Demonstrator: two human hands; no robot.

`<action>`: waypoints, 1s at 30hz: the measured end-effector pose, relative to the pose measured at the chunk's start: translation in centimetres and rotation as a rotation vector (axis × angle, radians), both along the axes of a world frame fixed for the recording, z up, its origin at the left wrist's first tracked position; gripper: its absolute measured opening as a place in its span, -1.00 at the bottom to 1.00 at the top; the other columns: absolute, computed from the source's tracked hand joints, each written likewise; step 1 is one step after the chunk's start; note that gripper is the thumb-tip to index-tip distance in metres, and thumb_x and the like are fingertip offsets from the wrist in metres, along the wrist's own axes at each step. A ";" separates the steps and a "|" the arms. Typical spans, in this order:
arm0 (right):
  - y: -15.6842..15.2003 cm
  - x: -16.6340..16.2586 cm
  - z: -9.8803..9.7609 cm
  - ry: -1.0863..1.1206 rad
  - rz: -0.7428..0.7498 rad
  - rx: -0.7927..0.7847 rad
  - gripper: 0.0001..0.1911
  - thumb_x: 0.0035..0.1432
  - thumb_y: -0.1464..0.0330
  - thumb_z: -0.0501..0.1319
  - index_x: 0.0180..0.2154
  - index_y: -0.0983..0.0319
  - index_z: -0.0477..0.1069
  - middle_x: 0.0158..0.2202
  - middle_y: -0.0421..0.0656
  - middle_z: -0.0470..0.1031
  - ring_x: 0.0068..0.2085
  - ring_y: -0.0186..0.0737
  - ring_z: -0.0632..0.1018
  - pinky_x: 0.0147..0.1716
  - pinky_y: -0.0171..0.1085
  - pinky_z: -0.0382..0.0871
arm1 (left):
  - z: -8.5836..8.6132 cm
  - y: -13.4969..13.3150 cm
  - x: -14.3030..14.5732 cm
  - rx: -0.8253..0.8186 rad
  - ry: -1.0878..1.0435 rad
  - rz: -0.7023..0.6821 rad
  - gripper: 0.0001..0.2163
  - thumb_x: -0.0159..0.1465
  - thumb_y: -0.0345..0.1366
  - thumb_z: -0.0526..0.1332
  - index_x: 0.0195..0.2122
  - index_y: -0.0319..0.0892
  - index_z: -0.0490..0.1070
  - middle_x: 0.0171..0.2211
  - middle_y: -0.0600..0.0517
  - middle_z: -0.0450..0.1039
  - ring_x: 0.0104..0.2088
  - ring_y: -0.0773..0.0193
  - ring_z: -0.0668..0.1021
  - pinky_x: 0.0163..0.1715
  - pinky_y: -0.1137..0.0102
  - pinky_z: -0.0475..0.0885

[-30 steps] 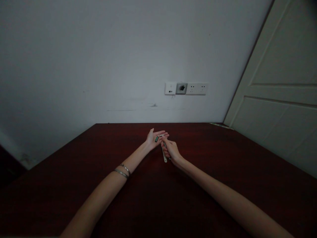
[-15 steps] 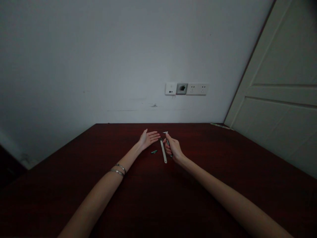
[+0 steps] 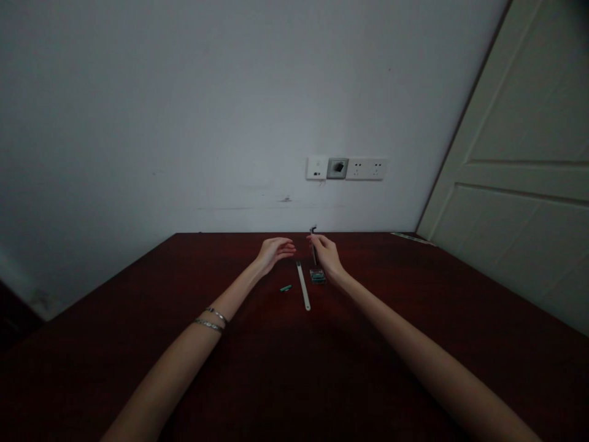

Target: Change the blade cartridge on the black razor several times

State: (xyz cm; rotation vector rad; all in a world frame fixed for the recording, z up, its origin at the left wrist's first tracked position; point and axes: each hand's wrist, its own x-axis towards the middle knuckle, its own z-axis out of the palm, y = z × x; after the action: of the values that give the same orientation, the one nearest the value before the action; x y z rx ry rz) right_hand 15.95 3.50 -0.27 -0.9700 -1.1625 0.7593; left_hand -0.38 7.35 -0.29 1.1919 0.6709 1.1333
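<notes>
My right hand (image 3: pixel 326 255) is closed round a thin dark razor handle (image 3: pixel 313 244), held upright above the dark red table (image 3: pixel 257 368); its head sticks up past my fingers. My left hand (image 3: pixel 275 249) hovers just left of it, palm up, fingers loosely curled, holding nothing. Below the hands a long pale strip (image 3: pixel 303 286) lies on the table. A small green piece (image 3: pixel 286 288) lies left of the strip. A small greenish block (image 3: pixel 317 277) rests under my right wrist. Two bracelets (image 3: pixel 210 319) circle my left forearm.
A white wall stands behind the table, with a row of sockets (image 3: pixel 346 167) above the far edge. A pale door (image 3: pixel 519 184) is on the right. A thin light object (image 3: pixel 409 236) lies at the table's far right corner.
The small green piece left my left palm and now lies on the table. My right hand lifted the razor handle upright and moved away from the strip. The greenish block came into view.
</notes>
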 end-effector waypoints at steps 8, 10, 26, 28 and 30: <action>0.5 0.5 -0.1 -0.403 -0.205 0.185 -0.75 -0.02 0.19 0.22 -0.36 0.21 0.52 -0.24 -0.09 0.39 -0.15 -0.18 0.40 -0.12 -0.23 0.25 | -0.4 -0.8 1.2 0.236 0.185 -0.097 -0.70 -0.06 -0.59 0.26 -0.25 -0.30 0.43 -0.34 -0.08 0.52 -0.27 0.24 0.54 -0.13 0.30 0.37; 0.4 0.0 -0.7 -0.407 -0.192 0.186 -0.73 0.00 0.17 0.21 -0.33 0.21 0.53 -0.22 -0.09 0.36 -0.14 -0.18 0.40 -0.12 -0.23 0.26 | -1.0 -1.1 1.8 0.254 0.177 -0.095 -0.66 -0.08 -0.56 0.31 -0.23 -0.29 0.41 -0.33 -0.07 0.52 -0.28 0.23 0.53 -0.15 0.30 0.37; -1.3 0.8 0.5 -0.430 -0.151 0.153 -0.71 0.16 0.22 0.02 -0.19 0.18 0.40 -0.51 -0.23 0.38 -0.46 -0.28 0.40 -0.42 -0.33 0.24 | 0.1 -2.0 0.5 0.303 0.343 0.060 -0.89 0.02 -0.45 0.20 -0.42 -0.27 0.49 -0.45 -0.04 0.52 -0.44 0.24 0.53 -0.37 0.36 0.42; -1.4 1.4 0.7 -0.600 -0.184 0.063 -0.80 0.13 0.31 0.03 -0.27 0.20 0.39 -0.55 -0.23 0.38 -0.49 -0.28 0.40 -0.44 -0.33 0.20 | 0.8 -2.0 -0.2 0.255 0.344 0.058 -0.89 0.03 -0.45 0.18 -0.41 -0.28 0.47 -0.48 -0.04 0.51 -0.48 0.25 0.53 -0.43 0.37 0.43; -1.6 1.5 0.6 -0.833 -0.149 -0.069 -0.86 0.06 0.40 0.05 -0.39 0.21 0.39 -0.50 -0.17 0.43 -0.43 -0.25 0.44 -0.41 -0.32 0.20 | 1.2 -2.0 -0.7 0.230 0.343 0.058 -0.90 0.03 -0.44 0.19 -0.41 -0.28 0.46 -0.49 -0.06 0.50 -0.49 0.25 0.53 -0.45 0.37 0.44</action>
State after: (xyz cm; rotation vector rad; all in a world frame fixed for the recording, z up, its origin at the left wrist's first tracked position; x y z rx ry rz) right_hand 17.46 1.93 0.29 -1.4786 -1.7510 0.2580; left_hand -1.09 5.37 0.92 1.5943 0.8551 1.0853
